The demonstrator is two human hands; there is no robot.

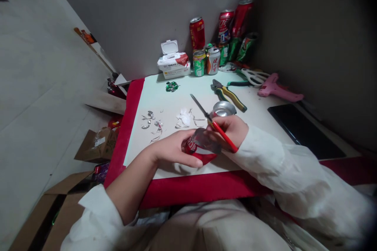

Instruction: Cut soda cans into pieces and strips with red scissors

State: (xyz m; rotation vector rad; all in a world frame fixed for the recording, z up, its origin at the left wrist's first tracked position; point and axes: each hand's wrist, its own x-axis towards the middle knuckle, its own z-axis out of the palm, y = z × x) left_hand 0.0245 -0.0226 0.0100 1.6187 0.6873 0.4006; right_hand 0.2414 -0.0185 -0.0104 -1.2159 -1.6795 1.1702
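My left hand [173, 148] is wrapped round a cut-open red drink can [206, 153], its bare silver inside curling up toward me. In my right hand [237, 127] are red-handled scissors [221, 136], their thin blades together and pointing away to the upper left. The right fingers also lie against the can's edge, and part of them is hidden behind the metal. Just beyond that hand sits a cut-off silver can bottom [224, 108]. A crumpled white tissue [183, 118] and thin metal strips [196, 117] lie past my hands.
Silver scraps [149, 119] and green metal pieces [172, 86] lie to the left. Pliers [229, 96], a pink glue gun [278, 88] and a black tablet-like slab [304, 130] are on the right. A wipes pack [174, 64] and several cans [212, 61] stand at the back.
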